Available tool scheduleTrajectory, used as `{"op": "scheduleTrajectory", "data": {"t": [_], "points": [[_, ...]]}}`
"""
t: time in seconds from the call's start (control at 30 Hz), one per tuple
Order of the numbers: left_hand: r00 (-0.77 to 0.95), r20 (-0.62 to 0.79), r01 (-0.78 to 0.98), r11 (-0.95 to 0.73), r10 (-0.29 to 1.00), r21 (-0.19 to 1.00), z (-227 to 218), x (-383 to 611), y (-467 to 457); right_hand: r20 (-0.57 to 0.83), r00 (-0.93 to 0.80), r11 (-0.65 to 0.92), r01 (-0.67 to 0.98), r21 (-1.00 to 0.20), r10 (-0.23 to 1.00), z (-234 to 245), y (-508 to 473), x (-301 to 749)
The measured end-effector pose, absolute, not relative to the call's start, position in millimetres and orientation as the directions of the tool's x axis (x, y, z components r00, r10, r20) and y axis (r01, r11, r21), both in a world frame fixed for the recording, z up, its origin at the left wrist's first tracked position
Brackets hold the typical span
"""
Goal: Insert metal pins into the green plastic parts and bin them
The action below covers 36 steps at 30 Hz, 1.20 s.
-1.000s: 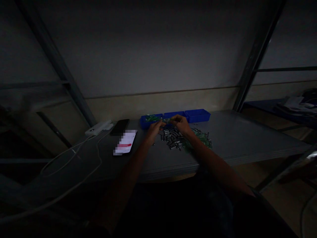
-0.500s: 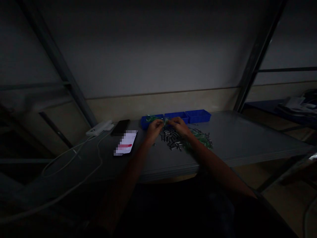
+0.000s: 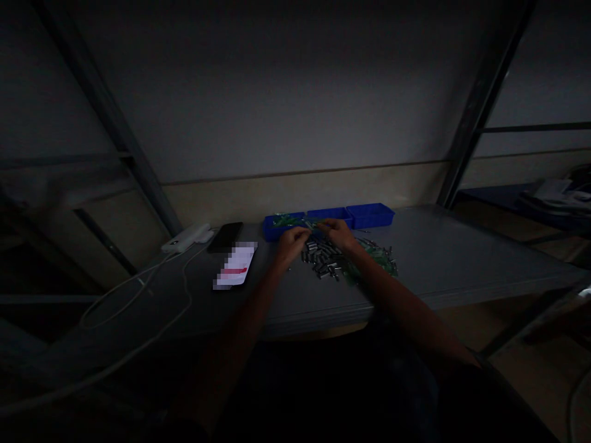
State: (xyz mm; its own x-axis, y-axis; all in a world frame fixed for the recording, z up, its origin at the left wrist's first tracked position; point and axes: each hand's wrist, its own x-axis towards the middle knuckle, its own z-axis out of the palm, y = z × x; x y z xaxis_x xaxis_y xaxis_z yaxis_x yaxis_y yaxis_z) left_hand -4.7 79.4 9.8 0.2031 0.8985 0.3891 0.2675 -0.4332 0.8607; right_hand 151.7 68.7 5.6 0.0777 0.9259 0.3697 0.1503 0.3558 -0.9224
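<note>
The scene is dim. My left hand [image 3: 292, 241] and my right hand [image 3: 340, 233] meet over the far part of a grey table [image 3: 438, 258], fingers pinched together on a small green part [image 3: 315, 226] held between them. Below the hands lies a heap of small dark metal cylinders [image 3: 323, 259]. A pile of green parts [image 3: 376, 254] lies just right of my right wrist. Behind the hands stand three blue trays [image 3: 369, 215] in a row; the left one holds green parts.
A lit phone [image 3: 235, 266] lies left of my hands, with a dark phone [image 3: 225, 237] and a white power bank [image 3: 184, 237] behind it. White cables [image 3: 138, 295] trail over the table's left side. Metal shelf posts rise on both sides.
Both hands stay together at the same spot; the fingers have shifted a little around the small green part. Nothing else has moved.
</note>
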Motion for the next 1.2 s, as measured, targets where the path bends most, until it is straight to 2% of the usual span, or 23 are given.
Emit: {"op": "scheduleTrajectory", "data": {"t": [0.1,0.17,0.27,0.43,0.6,0.87,1.03,1.2], "points": [[0.141,0.201,0.153,-0.222,0.969,0.963,12.4,-8.2,80.7,0.379,0.018,0.369,0.186,-0.911,0.925,6.1,67.6,151.3],[0.128,0.092,0.092,-0.104,0.988,0.990,13.9,-10.0,80.9,0.360,-0.016,0.353,0.228,-0.907,0.933,5.8,66.3,150.9],[0.110,0.033,0.055,-0.039,0.993,0.998,13.2,-10.8,81.5,0.372,-0.065,0.375,0.270,-0.887,0.926,5.5,63.8,150.5],[0.149,0.151,0.072,-0.163,0.977,0.984,7.3,-9.6,83.7,0.444,-0.061,0.441,0.303,-0.845,0.894,5.8,63.2,151.5],[0.138,0.304,0.119,-0.321,0.943,0.940,6.6,-8.8,82.8,0.462,0.005,0.431,0.355,-0.830,0.887,5.3,65.8,153.4],[0.230,0.526,0.155,-0.565,0.818,0.810,5.6,-6.4,86.7,0.256,0.093,0.226,0.251,-0.941,0.962,11.9,62.6,151.1],[0.230,0.497,0.222,-0.543,0.836,0.810,5.5,-6.4,85.2,0.247,0.064,0.223,0.258,-0.940,0.967,9.4,62.6,152.1],[0.164,0.443,0.247,-0.471,0.882,0.847,4.9,-6.0,87.1,0.399,0.095,0.340,0.369,-0.865,0.912,11.1,61.6,154.0]]}}
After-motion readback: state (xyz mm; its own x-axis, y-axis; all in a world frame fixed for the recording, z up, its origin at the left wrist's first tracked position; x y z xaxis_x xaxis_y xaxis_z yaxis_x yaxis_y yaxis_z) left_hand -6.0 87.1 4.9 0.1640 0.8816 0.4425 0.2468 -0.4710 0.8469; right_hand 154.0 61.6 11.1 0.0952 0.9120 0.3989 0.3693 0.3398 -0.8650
